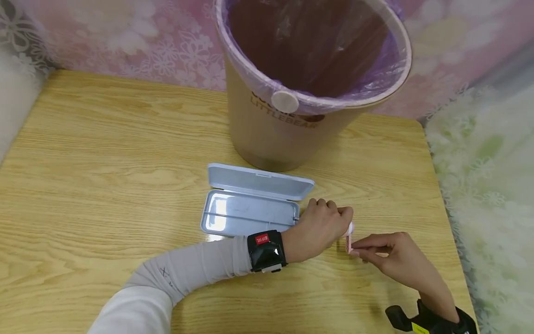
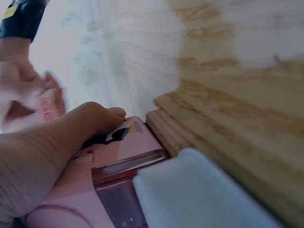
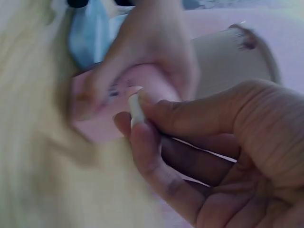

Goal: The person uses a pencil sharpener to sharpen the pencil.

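My left hand point(image 1: 319, 227) grips a pink desktop pencil sharpener point(image 3: 147, 78), its thumb lying along one side. In the left wrist view the sharpener shows a printed picture and a dark see-through drawer point(image 2: 121, 199); in the head view the hand hides most of it. My right hand point(image 1: 402, 257) pinches a small white stick-like piece point(image 3: 136, 109) with a pinkish end between thumb and finger, close to the sharpener. The piece's exact kind I cannot tell. Just left of the left hand lies an open pale blue pencil case point(image 1: 242, 222), its lid point(image 1: 258, 182) raised.
A tall beige bin point(image 1: 267, 134) lined with a purple bag point(image 1: 381, 81) stands behind the pencil case. All this is on a wood-grain table point(image 1: 125, 148). Floral cloth point(image 1: 492, 185) hangs past the table's right edge, and a pink flowered backdrop point(image 1: 175, 46) lies behind.
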A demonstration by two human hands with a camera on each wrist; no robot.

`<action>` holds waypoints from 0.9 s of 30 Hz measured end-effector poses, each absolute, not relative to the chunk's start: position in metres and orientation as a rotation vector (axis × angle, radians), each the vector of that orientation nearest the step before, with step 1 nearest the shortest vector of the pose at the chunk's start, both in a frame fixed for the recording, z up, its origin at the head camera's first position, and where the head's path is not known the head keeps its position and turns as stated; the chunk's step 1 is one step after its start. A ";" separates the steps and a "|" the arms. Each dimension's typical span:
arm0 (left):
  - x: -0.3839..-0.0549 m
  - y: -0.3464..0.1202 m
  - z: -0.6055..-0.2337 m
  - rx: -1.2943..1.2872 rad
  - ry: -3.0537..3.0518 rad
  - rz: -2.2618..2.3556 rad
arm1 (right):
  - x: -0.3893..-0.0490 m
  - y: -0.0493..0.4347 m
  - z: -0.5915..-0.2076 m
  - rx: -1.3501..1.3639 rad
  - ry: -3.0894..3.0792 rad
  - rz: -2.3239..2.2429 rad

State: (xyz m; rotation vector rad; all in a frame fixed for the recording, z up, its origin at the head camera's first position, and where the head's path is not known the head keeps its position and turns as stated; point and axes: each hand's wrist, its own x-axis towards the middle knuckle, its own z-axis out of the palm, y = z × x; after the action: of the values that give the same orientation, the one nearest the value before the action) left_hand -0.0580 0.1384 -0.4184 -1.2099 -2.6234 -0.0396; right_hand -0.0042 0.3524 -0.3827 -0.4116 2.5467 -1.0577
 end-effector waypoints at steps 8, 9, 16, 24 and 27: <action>-0.059 0.136 -0.419 -1.186 -2.591 -0.069 | -0.022 0.354 -0.355 -0.558 2.750 -1.096; -0.059 0.136 -0.419 -1.192 -2.590 -0.069 | -0.026 0.355 -0.354 -0.545 2.758 -1.092; -0.057 0.137 -0.420 -1.204 -2.590 -0.019 | -0.051 0.358 -0.363 -0.331 2.718 -1.079; -0.057 0.137 -0.419 -1.212 -2.613 -0.005 | -0.069 0.360 -0.403 -0.322 2.634 -0.953; -0.057 0.137 -0.419 -1.218 -2.623 -0.019 | -0.061 0.360 -0.414 -0.450 2.582 -0.935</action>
State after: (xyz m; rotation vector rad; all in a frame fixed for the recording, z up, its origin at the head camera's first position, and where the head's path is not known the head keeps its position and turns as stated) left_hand -0.0574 0.1369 -0.4188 -1.2175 -2.6233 -0.0188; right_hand -0.0606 0.3602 -0.4137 -0.4496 2.5818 -0.9351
